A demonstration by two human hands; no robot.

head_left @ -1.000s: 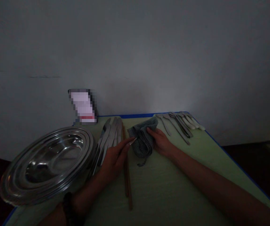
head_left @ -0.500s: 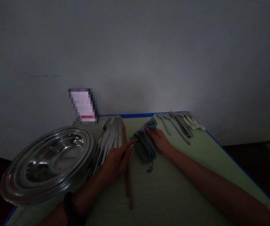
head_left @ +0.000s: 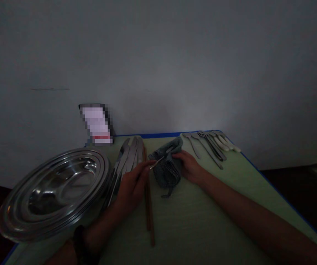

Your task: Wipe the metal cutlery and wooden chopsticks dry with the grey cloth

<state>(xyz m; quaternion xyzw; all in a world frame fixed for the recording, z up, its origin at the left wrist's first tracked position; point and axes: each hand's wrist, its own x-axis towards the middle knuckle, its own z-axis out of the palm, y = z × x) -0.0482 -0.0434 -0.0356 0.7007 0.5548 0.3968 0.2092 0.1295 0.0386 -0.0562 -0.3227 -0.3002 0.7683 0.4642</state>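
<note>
My left hand [head_left: 133,184] pinches the thin handle of a metal spoon [head_left: 157,162]. The spoon's far end lies against a grey cloth [head_left: 165,175], and its head is only partly visible there. My right hand [head_left: 190,165] is closed around the right side of the cloth, with the thumb on top near the spoon's head. A loose strip of the cloth dangles over the table. Beneath and beside my left hand lie brown chopsticks [head_left: 151,224] and several table knives [head_left: 131,156].
Stacked round steel plates [head_left: 103,176] fill the left of the green table [head_left: 191,228]. Several spoons and forks [head_left: 212,147] lie at the back right, beside white-handled pieces [head_left: 225,143]. A lit phone [head_left: 96,123] leans against the wall behind.
My left hand has shifted slightly left and down, drawing more of the spoon's handle out of the cloth. The cloth has opened up around the spoon's head, and its loose strip has swung left.
</note>
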